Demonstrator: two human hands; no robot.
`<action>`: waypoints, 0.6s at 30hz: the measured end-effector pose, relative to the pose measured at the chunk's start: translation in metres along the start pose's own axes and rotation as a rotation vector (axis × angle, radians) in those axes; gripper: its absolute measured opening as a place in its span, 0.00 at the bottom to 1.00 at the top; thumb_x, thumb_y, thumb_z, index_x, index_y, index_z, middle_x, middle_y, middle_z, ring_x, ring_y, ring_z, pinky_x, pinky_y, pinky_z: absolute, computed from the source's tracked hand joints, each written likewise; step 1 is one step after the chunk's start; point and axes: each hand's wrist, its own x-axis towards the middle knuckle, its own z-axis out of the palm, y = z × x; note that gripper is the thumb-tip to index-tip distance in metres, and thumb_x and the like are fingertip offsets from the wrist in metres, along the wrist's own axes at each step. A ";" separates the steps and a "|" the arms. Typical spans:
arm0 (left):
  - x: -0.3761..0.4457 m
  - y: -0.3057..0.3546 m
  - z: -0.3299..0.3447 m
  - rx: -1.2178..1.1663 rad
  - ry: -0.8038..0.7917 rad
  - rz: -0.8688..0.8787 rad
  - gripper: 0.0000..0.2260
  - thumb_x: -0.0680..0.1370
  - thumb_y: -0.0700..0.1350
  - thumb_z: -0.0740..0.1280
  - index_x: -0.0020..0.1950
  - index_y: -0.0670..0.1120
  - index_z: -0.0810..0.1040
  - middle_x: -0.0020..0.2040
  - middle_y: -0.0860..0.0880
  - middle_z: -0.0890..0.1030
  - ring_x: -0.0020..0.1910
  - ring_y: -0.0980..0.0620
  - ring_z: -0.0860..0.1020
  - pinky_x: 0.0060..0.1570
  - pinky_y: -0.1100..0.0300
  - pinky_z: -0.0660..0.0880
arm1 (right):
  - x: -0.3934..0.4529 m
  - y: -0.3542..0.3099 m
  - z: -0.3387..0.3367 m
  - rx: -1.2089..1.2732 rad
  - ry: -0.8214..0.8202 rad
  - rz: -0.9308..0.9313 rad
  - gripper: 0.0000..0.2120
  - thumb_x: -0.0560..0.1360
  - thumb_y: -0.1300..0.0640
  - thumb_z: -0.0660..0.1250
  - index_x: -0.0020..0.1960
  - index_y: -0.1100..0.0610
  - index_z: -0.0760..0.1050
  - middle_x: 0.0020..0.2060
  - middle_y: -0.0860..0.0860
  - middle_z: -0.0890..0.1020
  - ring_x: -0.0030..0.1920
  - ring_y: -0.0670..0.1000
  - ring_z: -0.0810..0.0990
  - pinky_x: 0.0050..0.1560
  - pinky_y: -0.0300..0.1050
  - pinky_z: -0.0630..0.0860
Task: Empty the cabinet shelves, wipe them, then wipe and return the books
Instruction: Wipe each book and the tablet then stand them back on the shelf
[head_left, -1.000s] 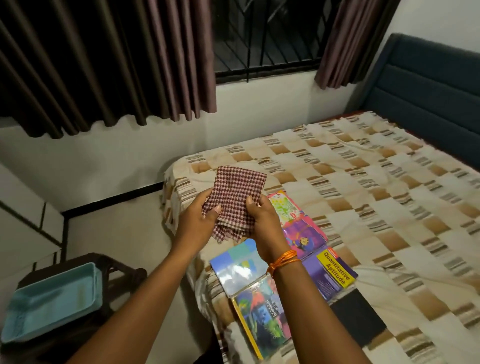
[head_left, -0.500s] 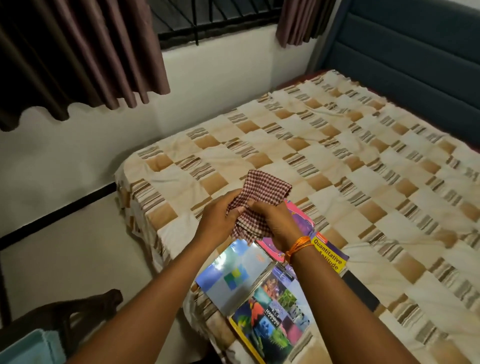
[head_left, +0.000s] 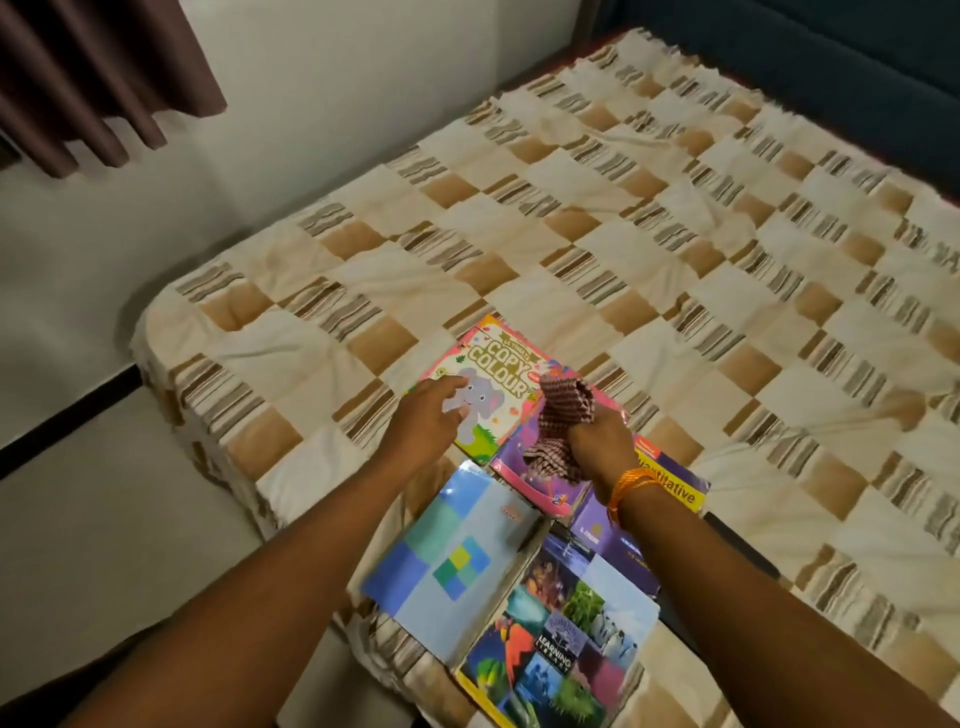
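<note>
While the right hand (head_left: 597, 441) grips a bunched red checked cloth (head_left: 563, 415), the left hand's (head_left: 431, 421) straight fingers touch a colouring book (head_left: 493, 374) near the checked bed's (head_left: 675, 234) front corner.

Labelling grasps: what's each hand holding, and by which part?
Right hand grips the checked cloth bunched around its middle. Left hand holds nothing; its fingers reach onto the Copy Colour book.
</note>
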 end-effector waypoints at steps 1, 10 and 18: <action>0.012 -0.011 0.007 0.017 -0.023 -0.004 0.18 0.79 0.39 0.69 0.69 0.46 0.77 0.63 0.43 0.80 0.59 0.45 0.79 0.46 0.69 0.63 | 0.011 0.006 0.007 -0.045 -0.017 0.001 0.10 0.73 0.66 0.63 0.40 0.56 0.82 0.39 0.58 0.84 0.41 0.60 0.83 0.45 0.57 0.82; 0.112 -0.113 0.073 0.082 -0.141 -0.105 0.27 0.80 0.41 0.69 0.79 0.48 0.67 0.77 0.46 0.69 0.75 0.45 0.69 0.66 0.62 0.64 | 0.103 0.066 0.087 -0.119 -0.144 -0.033 0.13 0.76 0.63 0.62 0.38 0.49 0.76 0.37 0.55 0.82 0.39 0.56 0.79 0.44 0.52 0.79; 0.187 -0.166 0.098 0.227 -0.052 -0.306 0.43 0.74 0.57 0.72 0.83 0.51 0.52 0.78 0.42 0.64 0.75 0.36 0.64 0.70 0.38 0.65 | 0.153 0.075 0.131 -0.016 -0.190 -0.093 0.17 0.81 0.61 0.62 0.67 0.52 0.77 0.60 0.53 0.82 0.57 0.54 0.78 0.53 0.39 0.69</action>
